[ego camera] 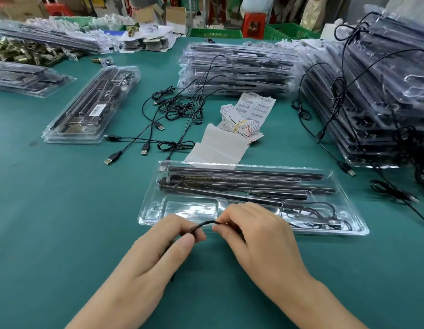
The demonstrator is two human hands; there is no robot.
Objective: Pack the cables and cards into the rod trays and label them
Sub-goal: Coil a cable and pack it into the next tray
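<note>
- My left hand sits low in the centre of the frame, thumb and fingertips pinching a thin black cable.
- My right hand is just beside it, fingers curled and pinching the same cable. A short arc of the cable shows between the two hands.
- Both hands are at the near edge of the open tray, a clear plastic one lying lengthwise across the middle of the frame on the green table.
- Black rods lie in the tray's far slots. Its near left pocket is bare.
- A coiled cable lies in the tray's near right pocket, and I cannot tell whether it joins the one I hold.
- Loose USB cables are tangled above and left of the tray, their plugs pointing toward the lower left.
- The barcode labels lie above the centre of the tray, with a white backing sheet just below them, touching the tray's far edge.
- A labelled tray lies at an angle in the left of the frame.
- One tray stack stands at upper centre.
- A taller stack fills the right edge, with cables hanging from it.
</note>
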